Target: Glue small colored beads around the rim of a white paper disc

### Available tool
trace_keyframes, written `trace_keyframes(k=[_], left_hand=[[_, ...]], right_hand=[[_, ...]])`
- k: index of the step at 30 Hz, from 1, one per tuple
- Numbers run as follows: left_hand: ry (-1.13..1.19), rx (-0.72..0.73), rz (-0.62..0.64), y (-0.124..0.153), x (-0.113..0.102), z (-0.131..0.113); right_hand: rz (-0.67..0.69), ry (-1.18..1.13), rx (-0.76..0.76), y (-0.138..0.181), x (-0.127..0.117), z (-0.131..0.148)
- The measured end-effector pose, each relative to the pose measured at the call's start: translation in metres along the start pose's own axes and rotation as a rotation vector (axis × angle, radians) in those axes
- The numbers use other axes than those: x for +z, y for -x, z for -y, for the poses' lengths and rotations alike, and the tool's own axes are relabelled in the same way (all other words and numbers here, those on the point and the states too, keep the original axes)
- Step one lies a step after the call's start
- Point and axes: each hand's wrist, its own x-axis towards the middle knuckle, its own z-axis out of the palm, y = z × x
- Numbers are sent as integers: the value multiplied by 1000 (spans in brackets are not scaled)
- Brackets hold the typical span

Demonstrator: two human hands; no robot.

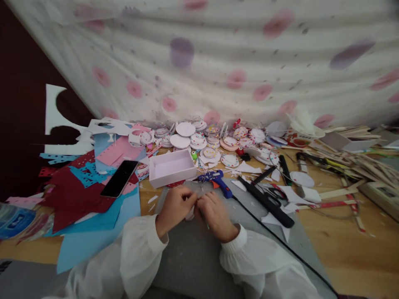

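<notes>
At the centre of the frame, just below the glue gun (pixel 215 178), the left hand (pixel 176 207) and right hand (pixel 215 214) meet fingertip to fingertip over the grey mat (pixel 193 257). Left thumb and forefinger are drawn into a pinch with hardly any gap, seemingly on a small pale piece (pixel 189 214) that shows between the hands. Right fingers curl in beside it; the knuckles hide their tips, so how far they close, and on what, I cannot tell.

Work this fine is probably best done with one hand steadying the piece and the other making small adjustments, using light pressure so that nothing bends. Wrists low over the mat would help. The gun lies close to the fingers, so its nozzle, if hot, deserves a wide berth, and its cord (pixel 280 245) should stay clear of the right sleeve (pixel 243 253).

Writing is scarce: the bottle (pixel 17 222) at the left edge wears a blue label, too blurred to read, and pale letters on a grey surface (pixel 28 276) at lower left are cut off. No brand is legible.
</notes>
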Motion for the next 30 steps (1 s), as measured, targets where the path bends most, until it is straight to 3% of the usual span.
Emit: trace_keyframes(k=[3, 7, 11, 15, 19, 30], left_hand=[[-17, 46, -34, -1, -10, 11], [-24, 51, -110, -9, -32, 37], [-30, 68, -46, -13, -38, 65], [-33, 97, 83, -5, -29, 80], [-29, 119, 214, 1, -24, 80], [-4, 85, 294, -3, -26, 81]], right_hand=[[-124, -221, 172, 2, 3, 1], [-298, -529, 540, -3, 5, 3], [-313, -786, 749, -9, 6, -2], [-269, -884, 834, -8, 12, -7], [-248, -926, 873, -5, 19, -9], [-177, -938, 889, -4, 21, -7]])
